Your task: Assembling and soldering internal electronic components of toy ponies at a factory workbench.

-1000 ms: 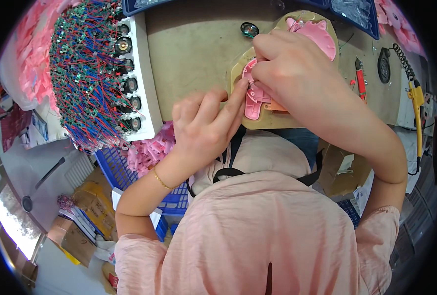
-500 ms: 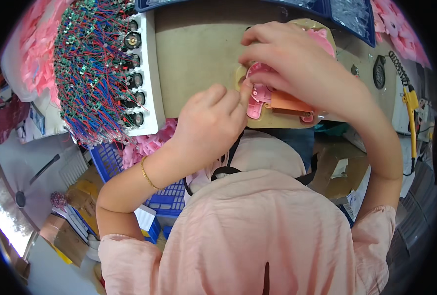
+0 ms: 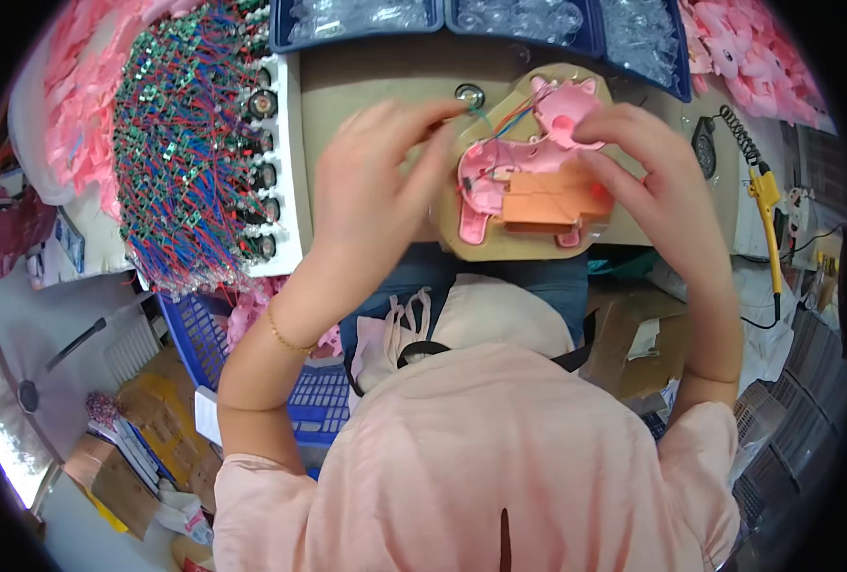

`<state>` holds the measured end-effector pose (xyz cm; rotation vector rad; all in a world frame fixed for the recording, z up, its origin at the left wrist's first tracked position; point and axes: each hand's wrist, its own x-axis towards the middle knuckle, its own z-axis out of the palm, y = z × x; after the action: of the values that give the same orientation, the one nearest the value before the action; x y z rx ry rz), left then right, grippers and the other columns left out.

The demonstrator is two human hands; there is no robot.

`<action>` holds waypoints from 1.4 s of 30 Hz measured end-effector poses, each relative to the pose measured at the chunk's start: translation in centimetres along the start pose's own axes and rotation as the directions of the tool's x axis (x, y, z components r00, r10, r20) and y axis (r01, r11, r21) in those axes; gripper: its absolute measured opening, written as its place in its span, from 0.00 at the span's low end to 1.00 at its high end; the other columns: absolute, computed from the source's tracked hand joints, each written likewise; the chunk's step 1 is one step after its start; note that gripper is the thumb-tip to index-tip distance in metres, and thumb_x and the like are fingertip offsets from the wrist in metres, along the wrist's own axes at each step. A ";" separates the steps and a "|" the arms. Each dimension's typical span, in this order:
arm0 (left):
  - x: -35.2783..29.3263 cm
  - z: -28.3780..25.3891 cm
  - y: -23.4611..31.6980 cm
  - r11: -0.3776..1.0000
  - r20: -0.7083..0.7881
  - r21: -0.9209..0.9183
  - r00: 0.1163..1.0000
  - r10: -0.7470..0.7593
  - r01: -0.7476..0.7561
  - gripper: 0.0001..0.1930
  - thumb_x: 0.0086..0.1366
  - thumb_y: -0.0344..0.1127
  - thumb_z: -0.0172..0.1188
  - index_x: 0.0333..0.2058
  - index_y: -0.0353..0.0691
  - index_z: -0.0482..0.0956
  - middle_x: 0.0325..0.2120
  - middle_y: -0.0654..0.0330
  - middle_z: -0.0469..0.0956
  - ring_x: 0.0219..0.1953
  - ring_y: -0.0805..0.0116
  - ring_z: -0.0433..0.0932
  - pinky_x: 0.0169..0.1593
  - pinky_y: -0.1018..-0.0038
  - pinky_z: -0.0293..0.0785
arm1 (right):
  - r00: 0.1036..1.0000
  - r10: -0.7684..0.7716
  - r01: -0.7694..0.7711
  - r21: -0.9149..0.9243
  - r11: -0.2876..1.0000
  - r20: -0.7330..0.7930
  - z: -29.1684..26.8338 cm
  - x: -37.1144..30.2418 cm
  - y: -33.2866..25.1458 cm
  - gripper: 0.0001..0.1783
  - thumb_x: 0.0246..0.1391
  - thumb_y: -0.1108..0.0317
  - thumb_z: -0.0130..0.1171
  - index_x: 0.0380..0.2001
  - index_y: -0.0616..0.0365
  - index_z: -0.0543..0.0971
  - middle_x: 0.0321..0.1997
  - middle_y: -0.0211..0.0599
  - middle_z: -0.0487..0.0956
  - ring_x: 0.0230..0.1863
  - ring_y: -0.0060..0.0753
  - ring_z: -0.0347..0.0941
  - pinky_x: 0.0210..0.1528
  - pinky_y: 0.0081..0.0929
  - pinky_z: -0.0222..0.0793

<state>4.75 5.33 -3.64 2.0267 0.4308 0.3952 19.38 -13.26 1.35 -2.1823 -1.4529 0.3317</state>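
Observation:
A pink plastic animal-shaped shell half (image 3: 481,195) lies hollow side up in a tan fixture board (image 3: 457,243). An orange block (image 3: 543,198) covers part of its body. Blue, red and green wires (image 3: 511,119) run from the shell's body toward its head. A small round black speaker (image 3: 469,95) lies at the fixture's upper left edge. My left hand (image 3: 371,181), slightly blurred, has thumb and forefinger apart, fingertips beside the speaker and wires. My right hand (image 3: 648,167) is open, forefinger near the shell's head and thumb by the orange block's right end.
Left is a white foam tray (image 3: 290,229) with speakers and a heap of wired circuit boards (image 3: 185,143). Blue bins (image 3: 357,36) of clear plastic parts line the back. A yellow-handled tool (image 3: 765,195) with a coiled cord hangs at right. A blue basket (image 3: 319,405) stands below.
Both hands have drawn apart from over the shell, left hand up and leftward, right hand down and rightward. The wires, the speaker and the shell's head now show. The view has shifted slightly.

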 end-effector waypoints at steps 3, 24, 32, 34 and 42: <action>3.0 2.9 1.6 0.817 0.137 0.453 0.933 0.332 -0.357 0.05 0.49 0.31 0.61 0.26 0.37 0.77 0.29 0.58 0.73 0.36 0.57 0.70 0.42 0.67 0.66 | 0.972 0.226 -0.234 0.172 0.957 0.065 0.1 -1.0 1.3 0.09 0.47 0.74 0.57 0.33 0.65 0.75 0.39 0.38 0.75 0.44 0.34 0.71 0.47 0.25 0.64; 2.8 4.7 0.6 0.865 0.230 -0.371 0.936 -0.267 0.338 0.08 0.58 0.30 0.60 0.35 0.32 0.78 0.27 0.62 0.78 0.30 0.79 0.76 0.34 0.82 0.71 | 0.948 0.120 -0.039 0.265 0.963 -0.295 1.6 -1.4 -1.1 0.08 0.48 0.75 0.59 0.34 0.63 0.75 0.31 0.37 0.76 0.30 0.28 0.72 0.31 0.22 0.68; 4.1 4.5 1.0 0.894 0.254 -0.394 0.960 -0.118 0.214 0.09 0.59 0.33 0.60 0.33 0.31 0.79 0.25 0.63 0.75 0.29 0.78 0.74 0.34 0.82 0.71 | 0.940 0.336 -0.182 0.762 0.621 -0.050 2.7 3.4 2.0 0.09 0.49 0.73 0.59 0.35 0.66 0.75 0.30 0.29 0.76 0.28 0.14 0.68 0.30 0.17 0.65; 4.4 4.1 0.1 0.867 0.280 -0.453 0.956 -0.084 0.209 0.10 0.61 0.34 0.58 0.34 0.31 0.78 0.26 0.65 0.74 0.30 0.80 0.72 0.33 0.83 0.69 | 0.939 0.308 -0.169 0.578 0.799 -0.152 2.7 2.2 2.1 0.09 0.48 0.74 0.59 0.34 0.65 0.75 0.29 0.29 0.76 0.28 0.14 0.68 0.30 0.15 0.64; 3.8 4.3 -0.6 0.765 0.319 -0.581 0.942 -0.100 0.278 0.08 0.61 0.33 0.57 0.35 0.35 0.76 0.35 0.63 0.79 0.36 0.76 0.73 0.44 0.77 0.67 | 0.921 0.389 -0.193 0.845 0.499 -0.020 3.7 -4.6 2.1 0.07 0.44 0.84 0.57 0.29 0.67 0.73 0.32 0.39 0.73 0.32 0.26 0.72 0.35 0.20 0.71</action>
<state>9.95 4.04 -5.81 1.3420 0.2811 0.0990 17.49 -17.13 -3.15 -1.5483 -0.5499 0.7201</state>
